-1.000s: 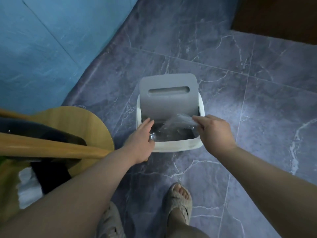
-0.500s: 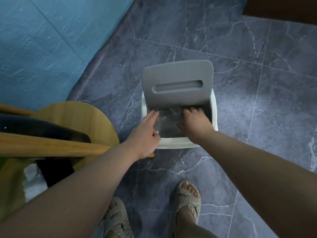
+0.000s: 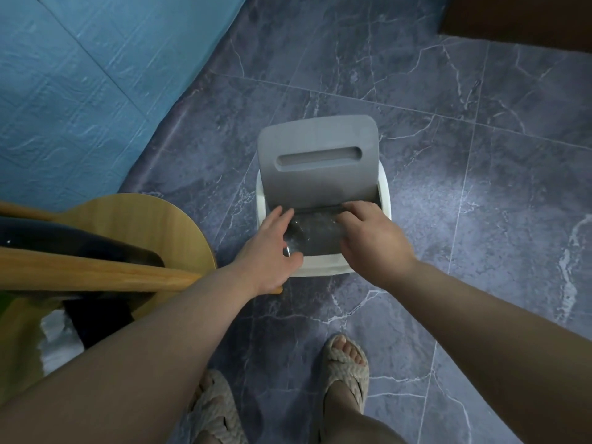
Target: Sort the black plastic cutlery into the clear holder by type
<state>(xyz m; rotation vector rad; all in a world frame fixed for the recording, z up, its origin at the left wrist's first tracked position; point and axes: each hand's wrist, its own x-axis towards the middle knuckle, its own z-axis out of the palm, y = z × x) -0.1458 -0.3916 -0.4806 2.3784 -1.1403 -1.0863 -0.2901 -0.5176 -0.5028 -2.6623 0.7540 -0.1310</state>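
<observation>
Hands over a lidded white bin (image 3: 323, 267) on the floor: our left hand (image 3: 272, 248) lies flat at its rim, right hand (image 3: 368, 238) curls inside, grasp unclear; cutlery and holder unseen, so sorting looks unstarted.

Right hand (image 3: 373, 240) fingers (image 3: 355, 207) dipped into the white bin (image 3: 323, 267) and partly hidden, bin contents under clear plastic film (image 3: 315, 232) too blurred to identify, chair (image 3: 128, 229) cut off at left edge, both forearms cropped by bottom edge
</observation>
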